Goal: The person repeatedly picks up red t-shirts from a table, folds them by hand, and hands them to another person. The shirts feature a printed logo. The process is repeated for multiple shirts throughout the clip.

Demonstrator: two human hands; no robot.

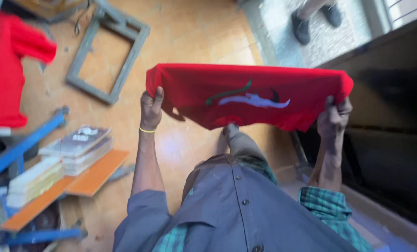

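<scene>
I hold a red garment (pixel 245 93) stretched out flat in front of me at chest height. It bears a printed design in green, white and black (pixel 250 97). My left hand (pixel 151 109) grips its left edge, thumb on top, with a thin yellow band on the wrist. My right hand (pixel 334 119) grips the right edge. Below the cloth I see my grey shirt and a checked garment.
A grey wooden frame (pixel 108 51) lies on the tan floor. Another red garment (pixel 5 70) sits at the left. Flat stacked boards (pixel 73 149) rest on an orange plank (pixel 63 189) above blue metal bars (pixel 21 144). Another person's feet (pixel 316 18) stand at the top. A dark surface (pixel 395 140) is on the right.
</scene>
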